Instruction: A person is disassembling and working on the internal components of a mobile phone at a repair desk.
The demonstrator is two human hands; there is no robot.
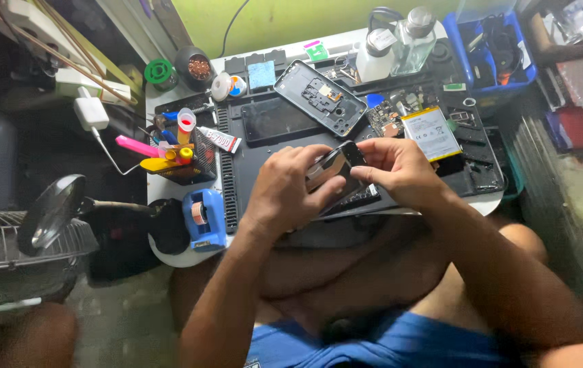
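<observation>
Head view: you are sitting at a small white counter [169,255], holding a dark smartphone [336,170] between both hands just above the black work mat [264,160]. Your left hand [285,191] is wrapping the phone's lower end, fingers curled shut around its edges, thumb lying across the face. Your right hand [400,170] is pinching the upper corner, fingertips closed on the rim.

The phone is looking light, stiff and thin, with a glossy face that is likely slippery and easy to crack; the edges and corners, where you are gripping now, seem the safest places to hold it. Whether its back cover is on is hard to tell, since your hands are hiding most of it.

Beyond your hands, an opened grey phone back shell [320,88] is lying tilted on the mat, with a dark screen panel [274,121] beside it to the left and a flat battery with a pale label [431,133] to the right, near a small circuit board [387,119]. Two clear bottles [397,48] are standing at the far edge. At the left, a black mesh tool holder [182,153] is bristling with coloured tools, and a blue tape dispenser [204,218] is sitting at the near corner.
</observation>
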